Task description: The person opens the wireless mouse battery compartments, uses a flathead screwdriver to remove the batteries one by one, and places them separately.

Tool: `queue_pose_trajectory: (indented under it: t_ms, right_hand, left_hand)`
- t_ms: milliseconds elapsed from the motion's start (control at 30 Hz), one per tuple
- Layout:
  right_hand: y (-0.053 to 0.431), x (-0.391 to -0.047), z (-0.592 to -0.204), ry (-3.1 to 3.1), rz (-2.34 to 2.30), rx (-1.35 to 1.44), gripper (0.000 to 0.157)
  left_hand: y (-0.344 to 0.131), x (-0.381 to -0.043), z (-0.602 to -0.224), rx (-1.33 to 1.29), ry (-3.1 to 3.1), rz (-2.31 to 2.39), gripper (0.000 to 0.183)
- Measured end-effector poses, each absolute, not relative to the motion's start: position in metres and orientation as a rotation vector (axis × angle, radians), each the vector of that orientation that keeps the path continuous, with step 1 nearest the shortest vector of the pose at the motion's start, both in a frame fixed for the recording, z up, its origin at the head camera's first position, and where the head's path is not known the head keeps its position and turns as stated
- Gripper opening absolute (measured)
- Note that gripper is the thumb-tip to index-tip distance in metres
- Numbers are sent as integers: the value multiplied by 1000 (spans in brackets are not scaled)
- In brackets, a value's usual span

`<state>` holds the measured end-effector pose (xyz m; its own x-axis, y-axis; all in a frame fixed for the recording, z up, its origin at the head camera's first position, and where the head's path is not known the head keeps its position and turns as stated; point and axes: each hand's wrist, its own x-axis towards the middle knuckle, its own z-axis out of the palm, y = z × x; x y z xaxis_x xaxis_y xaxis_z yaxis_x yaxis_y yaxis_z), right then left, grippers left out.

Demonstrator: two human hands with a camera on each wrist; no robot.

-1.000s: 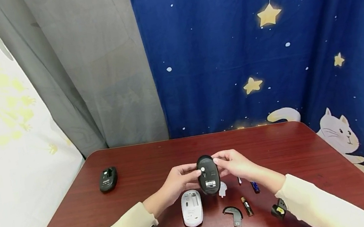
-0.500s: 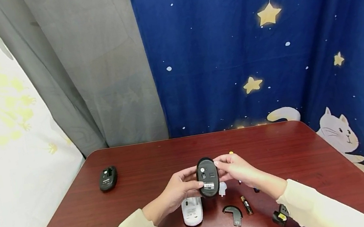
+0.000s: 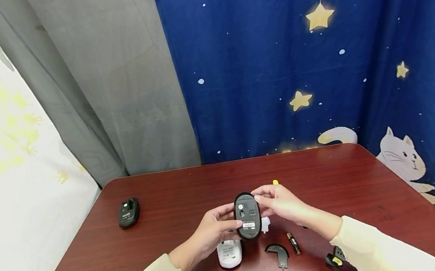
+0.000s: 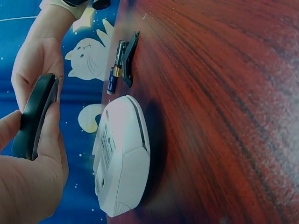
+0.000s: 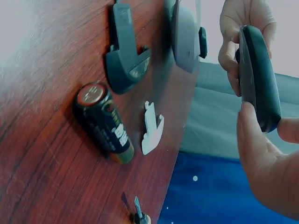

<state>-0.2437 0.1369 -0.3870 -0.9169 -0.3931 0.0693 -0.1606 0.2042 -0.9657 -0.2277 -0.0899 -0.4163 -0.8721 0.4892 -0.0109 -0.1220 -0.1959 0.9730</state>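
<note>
Both hands hold a black computer mouse (image 3: 248, 216) above the table, its underside with a label and a switch facing the head camera. My left hand (image 3: 210, 230) pinches its left side, the thumb on the underside. At the upper right edge, my right hand (image 3: 280, 201) pinches it between thumb and fingers. Below lies a white mouse (image 4: 124, 154) upside down, partly hidden by the left hand in the head view. Near it are a black battery cover (image 3: 278, 255), a white battery cover (image 5: 152, 130) and a black-and-gold battery (image 5: 105, 123).
A second black mouse (image 3: 129, 212) lies upside down at the table's far left, its battery bay uncovered. A blue battery (image 4: 112, 80) lies beyond the black-and-gold one. A screwdriver tip (image 5: 138, 205) shows in the right wrist view. Curtains stand behind the table (image 3: 166, 185).
The held mouse has come slightly lower and nearer the person. The left thumb has shifted down along its side, and the left hand covers more of the white mouse.
</note>
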Motion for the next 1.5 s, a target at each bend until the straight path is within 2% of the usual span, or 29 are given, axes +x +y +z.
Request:
queue_pose_trajectory:
  t_ms: [167,333,467,800,967,1167,1500]
  right_hand:
    - [137,-245,-390,2576,-1656,-757,33]
    - [139,-245,-392,2635,-1584,-978,44]
    - [139,-244,-392,2579,-1562,-1048,53]
    - [133,-242,-390,2494,-1575,-983,54]
    - [127,-231,-376,2522,-1567,-881,51]
    - [127,-241,-389,2521,-1603,-840,50]
    - [127,-242,-387,2485,-1645,-821,46]
  left_hand:
    - [-91,-227,-417,426,1679,2113,56]
    - [-92,-227,-416,430,1675,2112,57]
    - [-92,-225,-416,421,1680,2112,57]
    - [-93,-224,-419,409,1671,2110,56]
    - [-93,-224,-420,390,1687,2096,57]
    - [-94,-224,-422,400,1681,2093,57]
    - [-93,-221,-421,403,1681,2093,56]
